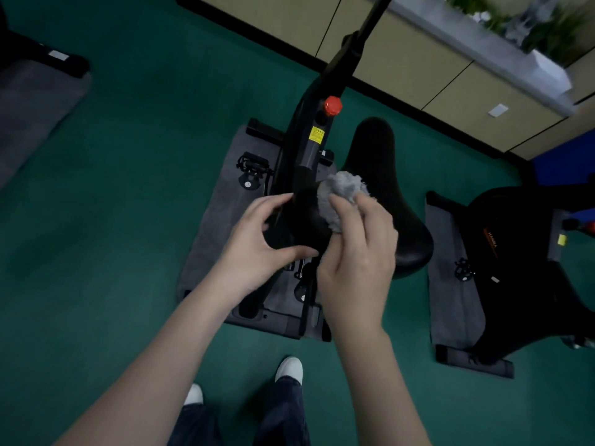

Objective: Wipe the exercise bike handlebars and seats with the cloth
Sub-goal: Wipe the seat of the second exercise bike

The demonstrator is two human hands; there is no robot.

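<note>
R hand (355, 262) – cloth (341, 197) – seat (380, 162)

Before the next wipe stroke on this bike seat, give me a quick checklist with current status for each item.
1. Cloth in hand: ok, the right hand grips it bunched.
2. Cloth on the seat: ok, it looks pressed to the left edge.
3. Left hand steadying the seat: cannot tell, its fingers curve round the seat's near side, contact unclear.
4. Seat surface ahead free: ok.
5. Seat already clean: cannot tell, too dark.
</note>
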